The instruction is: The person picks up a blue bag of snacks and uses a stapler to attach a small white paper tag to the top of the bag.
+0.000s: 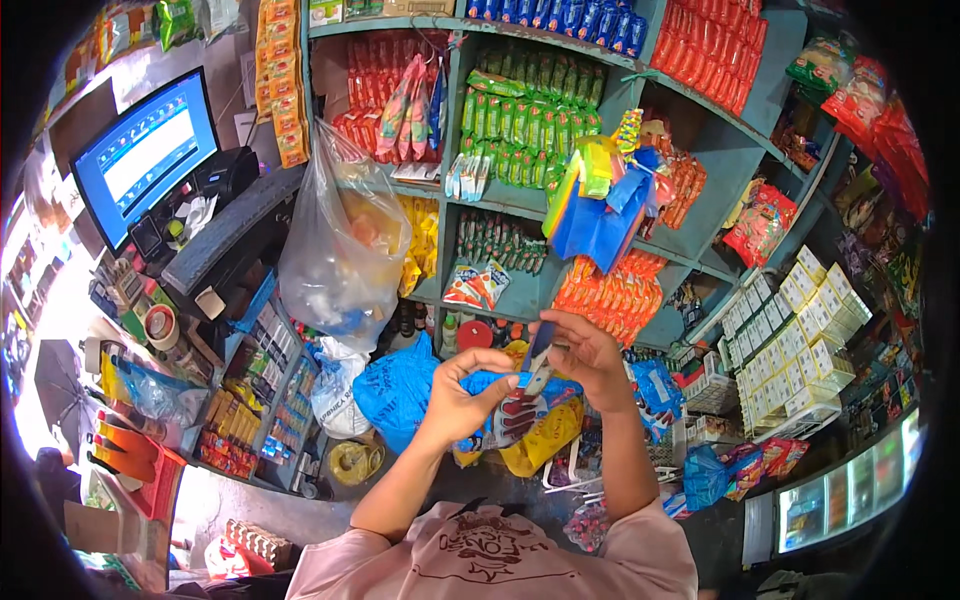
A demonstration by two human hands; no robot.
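My left hand [469, 397] pinches the blue top edge of a printed plastic pack [514, 421] with dark red pictures on it. The pack hangs upright in front of me. Close beside it, my right hand [594, 361] grips what looks like a pair of scissors [539, 346], with a dark blue part at the top. Their greyish lower part lies at the pack's top edge; whether it has cut in cannot be told. Behind and below the pack is a yellow plastic bag [551, 442]. A blue plastic bag [391, 390] stands left of my left hand.
Teal shelves [510, 199] full of packets rise ahead. A large clear plastic bag [337, 247] hangs at left, near a lit monitor [146, 154]. Blue and yellow foil decorations [600, 202] hang above my right hand. A rack of small boxes [787, 345] stands right.
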